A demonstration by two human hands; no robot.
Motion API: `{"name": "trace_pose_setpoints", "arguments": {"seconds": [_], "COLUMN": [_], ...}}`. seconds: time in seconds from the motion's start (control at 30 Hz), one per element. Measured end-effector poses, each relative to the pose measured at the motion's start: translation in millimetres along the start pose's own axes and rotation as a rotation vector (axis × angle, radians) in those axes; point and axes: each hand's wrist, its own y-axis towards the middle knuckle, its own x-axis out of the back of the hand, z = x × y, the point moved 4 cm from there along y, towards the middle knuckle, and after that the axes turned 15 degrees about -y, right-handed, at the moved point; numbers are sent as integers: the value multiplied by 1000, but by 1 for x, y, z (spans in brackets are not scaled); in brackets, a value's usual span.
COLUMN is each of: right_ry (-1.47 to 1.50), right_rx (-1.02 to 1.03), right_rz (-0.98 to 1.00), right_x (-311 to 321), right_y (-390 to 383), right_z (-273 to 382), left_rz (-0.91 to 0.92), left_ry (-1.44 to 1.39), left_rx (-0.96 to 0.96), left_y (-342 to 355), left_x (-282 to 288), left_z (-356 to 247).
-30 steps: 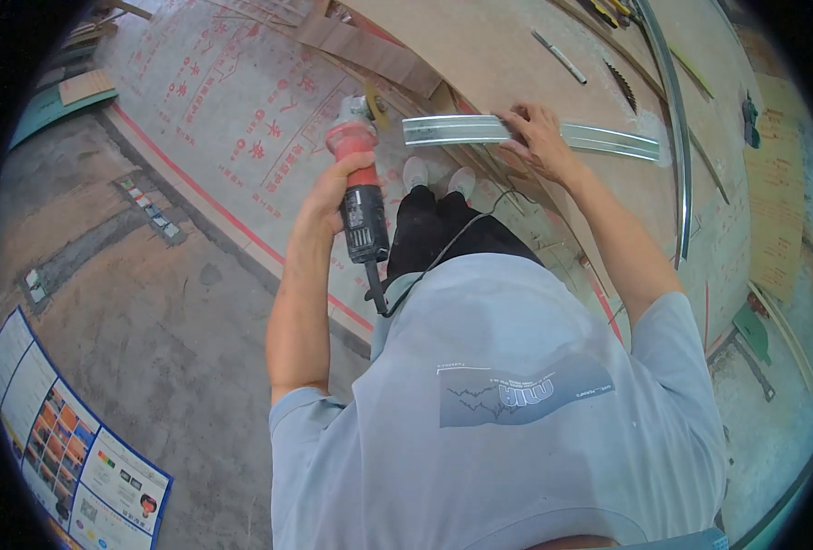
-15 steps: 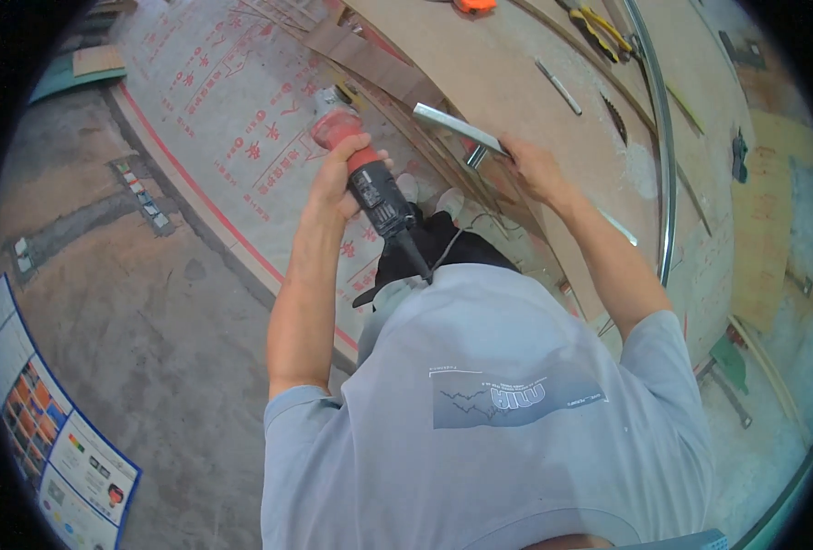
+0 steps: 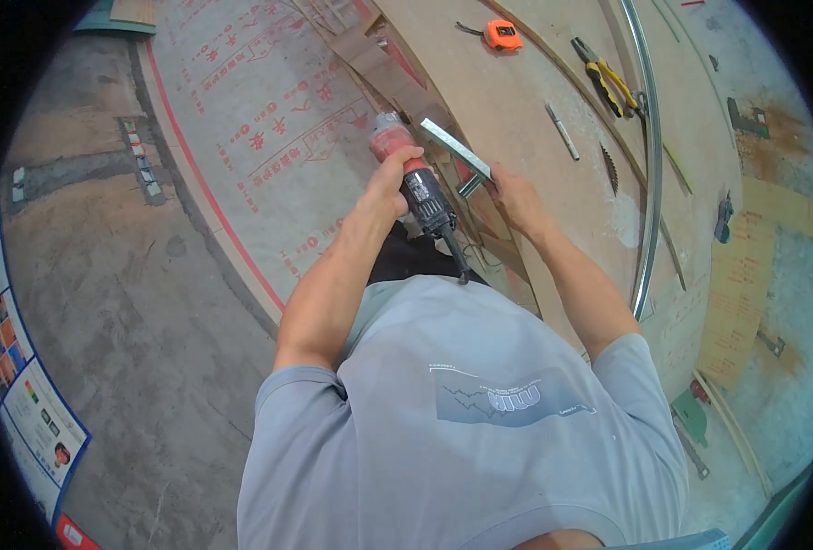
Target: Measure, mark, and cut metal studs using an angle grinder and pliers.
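Observation:
My left hand [image 3: 393, 181] is wrapped round a red and black angle grinder [image 3: 428, 202], its head pointing away from me and its cord running back toward my shirt. The grinder's disc is hard to make out. My right hand [image 3: 519, 200] grips the near end of a short silver metal channel [image 3: 450, 143], which slants up to the left over the edge of a wooden board [image 3: 516, 110]. A short metal stub [image 3: 470, 186] shows just below the channel. The grinder's head lies close to the channel's far end, with a small gap visible between them.
On the board lie an orange tape measure [image 3: 503, 36], yellow-black pliers [image 3: 602, 82], a marker [image 3: 562, 134], a dark serrated blade [image 3: 610, 169] and a long curved-looking metal rail [image 3: 654, 156]. Printed floor sheeting [image 3: 269, 110] spreads left. A poster-like sheet [image 3: 44, 422] is at far left.
My left hand has brought the grinder rightward, nearer the metal channel. The view has shifted, so the tape measure and pliers show more fully. Both hands keep their hold.

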Motion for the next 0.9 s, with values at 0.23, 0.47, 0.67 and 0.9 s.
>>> {"name": "trace_pose_setpoints", "arguments": {"seconds": [0.23,0.47,0.67,0.9], "right_ry": [24,61,49,116], "right_rx": [38,12,53,14], "right_rz": [-28,-4,-18,38], "right_x": [-4,-3,-3,0], "right_y": [1,0,2,0], "right_z": [-3,-6,-1,-3], "left_rz": [-5,77,-17,54], "left_ry": [21,-4,-15,3], "left_rx": [-2,-100,-187,-173], "left_y": [-16,-51,-23,-54], "left_x": [-12,-37,-18,-47], "left_z": [-1,4,2,25]}}
